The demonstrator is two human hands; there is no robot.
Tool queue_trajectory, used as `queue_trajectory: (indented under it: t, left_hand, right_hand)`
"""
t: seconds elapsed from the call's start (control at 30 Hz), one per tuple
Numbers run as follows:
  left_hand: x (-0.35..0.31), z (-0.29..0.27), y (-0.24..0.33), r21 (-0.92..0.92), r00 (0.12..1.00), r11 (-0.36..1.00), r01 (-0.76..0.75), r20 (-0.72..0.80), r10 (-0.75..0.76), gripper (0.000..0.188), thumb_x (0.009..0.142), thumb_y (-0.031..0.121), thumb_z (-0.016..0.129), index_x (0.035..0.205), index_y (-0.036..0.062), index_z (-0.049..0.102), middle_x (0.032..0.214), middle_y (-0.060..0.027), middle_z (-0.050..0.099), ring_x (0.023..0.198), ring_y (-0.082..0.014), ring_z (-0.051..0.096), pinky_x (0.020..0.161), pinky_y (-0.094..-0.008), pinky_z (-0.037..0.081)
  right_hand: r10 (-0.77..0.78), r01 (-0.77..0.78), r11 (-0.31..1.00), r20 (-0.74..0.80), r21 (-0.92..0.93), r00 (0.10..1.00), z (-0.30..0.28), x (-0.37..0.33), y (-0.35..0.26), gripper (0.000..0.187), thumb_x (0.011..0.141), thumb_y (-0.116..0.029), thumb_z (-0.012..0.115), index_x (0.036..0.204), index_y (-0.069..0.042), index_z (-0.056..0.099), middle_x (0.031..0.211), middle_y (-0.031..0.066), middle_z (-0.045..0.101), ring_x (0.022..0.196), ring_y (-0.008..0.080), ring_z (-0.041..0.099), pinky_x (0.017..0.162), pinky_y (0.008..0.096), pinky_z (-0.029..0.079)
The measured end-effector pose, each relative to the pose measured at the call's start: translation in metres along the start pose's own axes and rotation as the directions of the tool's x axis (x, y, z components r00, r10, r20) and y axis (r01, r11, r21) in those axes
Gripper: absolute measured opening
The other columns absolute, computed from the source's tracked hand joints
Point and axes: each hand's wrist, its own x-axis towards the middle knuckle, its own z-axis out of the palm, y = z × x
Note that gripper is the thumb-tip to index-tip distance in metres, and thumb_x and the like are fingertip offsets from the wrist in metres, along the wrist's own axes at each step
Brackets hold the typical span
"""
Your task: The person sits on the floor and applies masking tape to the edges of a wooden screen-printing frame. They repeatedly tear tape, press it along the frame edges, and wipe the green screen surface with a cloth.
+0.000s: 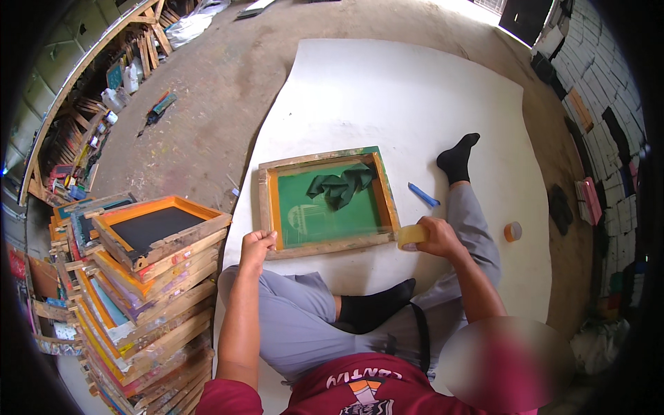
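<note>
A wooden screen-printing frame (317, 250) with green mesh (294, 187) lies on the white sheet in front of me. Crumpled dark green cloth or plastic (340, 185) rests on its mesh. At the near right corner, my right hand (440, 238) grips a roll of clear yellowish adhesive tape (411, 237). My left hand (258, 249) is pinched closed at the near left corner. A faint see-through strip of tape appears to stretch between the hands along the near side; its end at my left fingers is too small to make out.
A blue cutter-like tool (423, 194) and another tape roll (512, 232) lie on the white sheet (401, 90) to the right. Stacked wooden screens (162, 228) rise close by my left arm. My legs fold around the near side. White stacks (602, 76) line the right.
</note>
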Motion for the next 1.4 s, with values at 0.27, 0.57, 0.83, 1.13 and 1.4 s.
queue_trajectory:
  t: [0.27,0.57,0.83,1.13,1.4]
  left_hand:
    - [0.048,0.000,-0.083,0.161,0.997,0.986,0.040,-0.078,-0.028,0.015,0.095,0.014,0.082,0.092,0.0001,0.077,0.082,-0.0024,0.072,0.075,-0.0098,0.061,0.072,-0.0274,0.048]
    - [0.053,-0.007,-0.085,0.136,0.994,0.990,0.030,-0.106,-0.015,0.015,0.095,0.012,0.080,0.090,-0.0007,0.075,0.080,-0.0022,0.070,0.072,-0.0097,0.060,0.068,-0.0274,0.047]
    - [0.073,-0.010,-0.070,0.143,0.996,0.990,-0.009,-0.083,0.021,0.016,0.096,0.012,0.080,0.090,-0.0008,0.074,0.075,0.0000,0.067,0.065,-0.0075,0.054,0.060,-0.0265,0.043]
    - [0.104,0.019,-0.060,0.117,0.997,0.993,-0.030,0.071,0.022,0.017,0.097,0.017,0.080,0.097,0.0003,0.076,0.083,-0.0007,0.070,0.073,-0.0077,0.058,0.068,-0.0264,0.047]
    - [0.068,-0.001,-0.027,0.007,0.991,0.993,-0.118,0.067,0.117,0.014,0.098,0.015,0.078,0.096,0.0020,0.075,0.085,0.0003,0.071,0.080,-0.0079,0.061,0.076,-0.0259,0.048]
  right_hand:
    - [0.044,-0.070,0.992,0.238,0.104,0.970,0.050,0.017,0.039,0.061,0.062,-0.028,0.085,0.112,0.006,0.074,0.137,0.0274,0.062,0.131,0.0403,0.058,0.114,0.0437,0.047]
    - [0.105,-0.138,0.974,0.182,0.181,0.978,0.051,0.011,0.005,0.063,0.070,-0.048,0.089,0.113,-0.003,0.078,0.115,0.0193,0.072,0.126,0.0368,0.058,0.104,0.0458,0.049]
    - [0.164,-0.203,0.934,0.152,0.293,0.975,0.059,0.006,0.001,0.066,0.070,-0.047,0.090,0.118,-0.003,0.076,0.121,0.0205,0.069,0.124,0.0356,0.060,0.105,0.0445,0.049]
    - [0.225,-0.245,0.950,0.123,0.195,0.967,0.055,0.001,0.022,0.065,0.072,-0.048,0.091,0.112,0.001,0.074,0.116,0.0216,0.071,0.116,0.0349,0.066,0.100,0.0459,0.052]
    - [0.168,-0.172,0.916,0.043,0.363,0.985,-0.008,0.010,-0.010,0.072,0.063,-0.022,0.104,0.120,-0.001,0.065,0.107,0.0168,0.076,0.101,0.0288,0.076,0.087,0.0400,0.058]
